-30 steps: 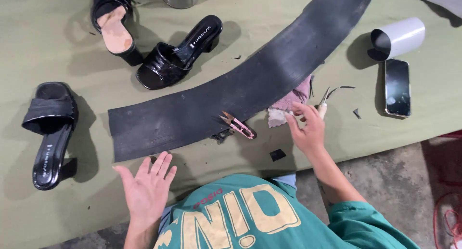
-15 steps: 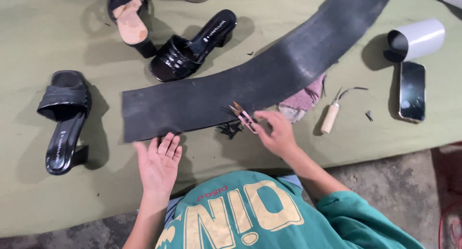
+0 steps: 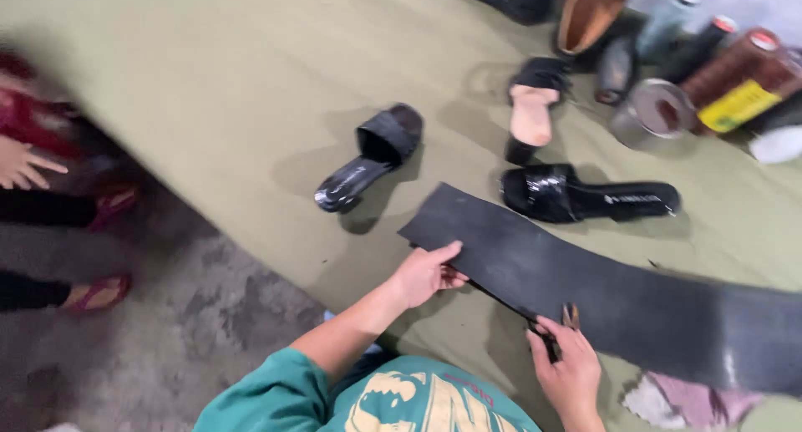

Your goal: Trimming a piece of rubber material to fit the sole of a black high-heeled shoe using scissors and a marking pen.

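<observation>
So your left hand is pinching the near end of that long black rubber strip, thumb on top and fingers tucked under the edge, so it's clearly gripping the strip. The strip itself lies flat on the olive-green cloth surface, running from your left hand off toward the right edge of the view, with a slight curve to it. Your right hand is down at the strip's near edge, fingers closed around a small pair of scissors with the handles poking up by your fingertips; the blades look like they're right at the strip's edge, but it's too blurry to say if they're biting into it. Just beyond the strip there's a black slide sandal lying on its side, another black sandal further left, and a third one with a tan insole facing up. Up in the far right corner you've got a round metal tin and a few bottles. A pinkish rag peeks out under the strip near your right side. Off to the left someone else's hand and sandalled feet are on the floor.
</observation>
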